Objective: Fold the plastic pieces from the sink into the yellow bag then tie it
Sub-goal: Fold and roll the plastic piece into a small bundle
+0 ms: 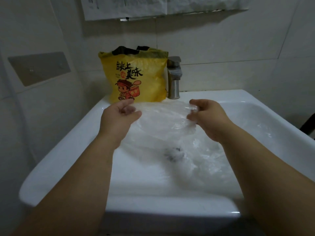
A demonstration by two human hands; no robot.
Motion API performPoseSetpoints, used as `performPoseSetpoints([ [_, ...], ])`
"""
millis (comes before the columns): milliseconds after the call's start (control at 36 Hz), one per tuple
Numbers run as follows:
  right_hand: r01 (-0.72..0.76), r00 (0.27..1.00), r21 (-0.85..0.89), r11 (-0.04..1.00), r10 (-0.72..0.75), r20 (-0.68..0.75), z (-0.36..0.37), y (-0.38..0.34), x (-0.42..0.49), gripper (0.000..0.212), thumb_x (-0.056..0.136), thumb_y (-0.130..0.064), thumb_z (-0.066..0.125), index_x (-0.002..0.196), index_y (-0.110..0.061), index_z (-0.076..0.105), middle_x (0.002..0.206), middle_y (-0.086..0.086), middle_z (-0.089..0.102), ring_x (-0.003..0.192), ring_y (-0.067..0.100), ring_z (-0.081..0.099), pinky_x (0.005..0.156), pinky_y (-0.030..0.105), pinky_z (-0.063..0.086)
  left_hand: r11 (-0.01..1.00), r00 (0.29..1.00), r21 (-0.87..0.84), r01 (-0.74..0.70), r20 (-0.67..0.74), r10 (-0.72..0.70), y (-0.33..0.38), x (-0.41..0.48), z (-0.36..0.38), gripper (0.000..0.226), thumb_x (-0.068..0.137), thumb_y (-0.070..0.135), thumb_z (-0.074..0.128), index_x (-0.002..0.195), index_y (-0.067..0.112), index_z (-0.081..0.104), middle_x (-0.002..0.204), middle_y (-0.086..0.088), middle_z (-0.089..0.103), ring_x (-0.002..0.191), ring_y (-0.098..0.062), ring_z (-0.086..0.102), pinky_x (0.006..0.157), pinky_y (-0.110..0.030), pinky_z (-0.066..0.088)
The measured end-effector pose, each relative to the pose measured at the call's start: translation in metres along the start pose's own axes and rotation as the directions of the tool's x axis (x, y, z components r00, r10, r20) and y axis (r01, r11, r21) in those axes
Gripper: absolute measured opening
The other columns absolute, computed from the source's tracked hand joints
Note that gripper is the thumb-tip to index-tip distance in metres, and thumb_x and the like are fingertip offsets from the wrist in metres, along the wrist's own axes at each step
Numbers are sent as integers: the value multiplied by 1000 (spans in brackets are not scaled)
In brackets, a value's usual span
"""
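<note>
Head view, catalogued from my remote seat, all places given relative to the sink (64, 147). Sink: white glazed ceramic, rectangular, rounded corners, glossy. Clear plastic piece (163, 116): thin, crinkled, translucent film, stretched above the basin between my two hands; its lower part trails down into the basin. Left hand (117, 116): fingertips pinching the film's left edge. Right hand (208, 116): fingers curled, pinching a bunched right edge. Yellow bag (136, 75): printed plastic, cartoon figure, black handles, upright on the back rim. Faucet (173, 77): brushed metal, just beside the bag on that rim.
</note>
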State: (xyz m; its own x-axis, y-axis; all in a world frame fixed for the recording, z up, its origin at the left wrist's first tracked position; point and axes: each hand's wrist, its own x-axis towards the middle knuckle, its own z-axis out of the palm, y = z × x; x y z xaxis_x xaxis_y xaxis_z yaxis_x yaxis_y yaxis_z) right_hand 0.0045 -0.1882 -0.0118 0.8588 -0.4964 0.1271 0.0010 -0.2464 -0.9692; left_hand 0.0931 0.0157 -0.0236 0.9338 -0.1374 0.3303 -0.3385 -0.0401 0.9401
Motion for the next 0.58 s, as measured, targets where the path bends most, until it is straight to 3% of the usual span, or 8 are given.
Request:
performPoseSetpoints([
  [83,65,996,-201,977,-75,-42,-2,5,2,41,94,-8,56,135,-13,52,113,5,58,82,14,57,63,11,45,978,996,189,-88,-14,92,-2,-3,-1,22,82,12,75,99,22,66,74,8,51,67,-1,50,63,0,38],
  [167,86,993,-325,942,-108,-50,-1,8,4,33,100,-18,46,131,-10,52,120,9,58,90,17,53,72,23,42,967,995,237,-88,-29,98,0,-4,-1,9,84,18,73,85,22,65,74,7,48,65,-4,45,57,-1,37],
  [222,47,996,-277,960,-67,-61,1,8,7,32,100,-21,42,128,-8,52,120,11,54,87,18,52,71,25,39,996,1000,90,-7,-24,10,4,-3,1,9,88,19,69,82,23,63,82,7,57,77,-5,53,76,-9,44],
  [278,1,998,-116,993,-8,-59,4,5,7,28,100,-22,42,121,-7,54,111,8,55,89,19,52,74,28,40,974,991,-186,130,42,-124,9,-2,3,14,93,17,63,81,22,61,88,6,63,89,-8,59,94,-27,47],
  [333,-36,998,100,994,41,-43,8,0,5,18,101,-21,43,106,-10,56,95,3,56,92,21,53,81,32,45,888,979,-413,202,121,-166,12,0,6,20,97,12,56,78,18,57,77,5,63,77,-8,60,86,-27,50],
  [389,-38,998,240,970,48,-35,12,-1,4,15,101,-21,43,102,-11,54,94,3,56,97,25,55,90,38,47,845,977,-492,208,137,-161,13,1,9,18,99,10,51,83,15,56,76,3,64,70,-6,60,78,-23,48],
  [472,18,997,231,973,0,-77,17,-2,1,16,102,-24,41,110,-14,51,103,4,57,101,23,56,91,38,49,917,986,-364,162,27,-163,7,1,15,9,101,15,48,101,15,57,101,-4,64,88,-12,62,84,-28,52],
  [583,194,963,-4,981,-191,-190,13,0,0,13,102,-28,41,103,-18,48,85,-7,51,76,8,50,65,23,44,995,987,-91,26,-156,-40,6,-2,17,6,101,22,48,105,18,51,92,6,58,77,-5,59,59,-23,50],
])
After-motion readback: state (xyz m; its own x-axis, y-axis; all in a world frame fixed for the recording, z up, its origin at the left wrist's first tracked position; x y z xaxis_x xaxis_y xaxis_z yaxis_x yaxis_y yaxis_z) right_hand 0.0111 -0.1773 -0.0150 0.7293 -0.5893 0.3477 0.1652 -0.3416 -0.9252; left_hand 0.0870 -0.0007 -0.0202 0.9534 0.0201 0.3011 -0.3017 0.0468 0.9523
